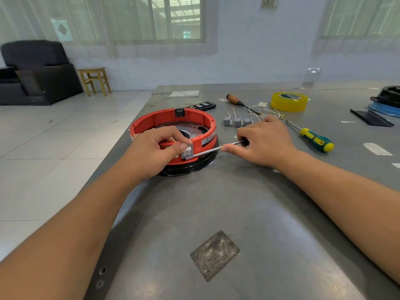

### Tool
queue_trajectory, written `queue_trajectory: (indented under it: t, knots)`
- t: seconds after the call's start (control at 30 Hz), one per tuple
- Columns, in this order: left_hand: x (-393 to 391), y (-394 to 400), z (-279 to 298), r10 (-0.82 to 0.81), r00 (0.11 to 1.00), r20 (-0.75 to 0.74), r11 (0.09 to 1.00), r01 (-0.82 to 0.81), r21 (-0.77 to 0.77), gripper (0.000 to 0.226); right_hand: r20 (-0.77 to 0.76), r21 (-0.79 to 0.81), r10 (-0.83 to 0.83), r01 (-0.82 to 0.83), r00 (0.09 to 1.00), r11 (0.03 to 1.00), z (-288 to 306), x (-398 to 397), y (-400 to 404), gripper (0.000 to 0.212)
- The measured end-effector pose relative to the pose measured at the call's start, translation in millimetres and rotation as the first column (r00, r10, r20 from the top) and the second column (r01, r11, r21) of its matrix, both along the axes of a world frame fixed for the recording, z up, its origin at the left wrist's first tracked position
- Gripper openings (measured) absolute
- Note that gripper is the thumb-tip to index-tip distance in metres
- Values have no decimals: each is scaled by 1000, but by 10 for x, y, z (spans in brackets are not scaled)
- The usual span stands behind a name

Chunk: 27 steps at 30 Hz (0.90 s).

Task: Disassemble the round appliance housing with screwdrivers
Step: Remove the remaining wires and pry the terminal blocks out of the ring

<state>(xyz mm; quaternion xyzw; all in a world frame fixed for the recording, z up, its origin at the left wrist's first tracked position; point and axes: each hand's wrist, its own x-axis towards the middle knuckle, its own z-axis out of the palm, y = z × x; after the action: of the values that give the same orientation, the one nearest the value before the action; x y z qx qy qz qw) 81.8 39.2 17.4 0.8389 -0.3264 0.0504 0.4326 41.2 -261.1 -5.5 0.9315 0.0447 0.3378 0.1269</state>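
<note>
Head view, nearest first: a worn dark square patch [214,255] sits on the grey metal bench [259,202], nearer the camera than the red housing ring [173,126].

That ring, the task's thing, stands on a black round base [194,164] near the bench's left edge. The left hand [151,151] lies over the near wall of the ring, thumb and fingers pinching the white rocker switch [187,153] set in that wall, probably to steady it and pull it outward. The right hand [263,142], just right of the ring, grips a black-handled screwdriver [216,148]; its steel shaft runs level to the switch and its tip meets the switch's edge. The low, sideways angle looks like prying at a clip rather than turning a screw.

Right of the ring, beyond the right hand, lies a green and yellow screwdriver [313,138], untouched. Past the ring's right side stand small grey switch parts [237,121] with loose white wires [266,111], which lie close to the working hand and could snag. Farther back lie a wooden-handled screwdriver [234,100], a yellow tape roll [289,101] and a black remote [202,105]. A black socket [179,112] remains in the ring's far wall.
</note>
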Motion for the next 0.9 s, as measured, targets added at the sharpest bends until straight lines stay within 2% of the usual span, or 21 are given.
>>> queue_trajectory:
  t: [0.17,0.37,0.5,0.7,0.9]
  knots:
    - [-3,-1,8,6,1000,-11,1000,-6,6,14,219,-52,62,-52,974,997,-51,-42,33,76]
    - [9,-10,9,15,1000,-24,999,-14,29,13,296,-25,30,-24,955,999,-101,-66,50,70]
    - [1,-1,11,7,1000,-26,999,-6,36,13,274,9,8,-11,962,1000,-103,-56,60,70]
    - [-64,16,11,31,999,32,998,-33,61,16,93,12,-29,28,995,1000,-108,-55,27,80]
    - [-103,-4,-23,45,992,115,999,-48,23,24,145,-3,-26,27,989,1000,-68,-144,-129,74]
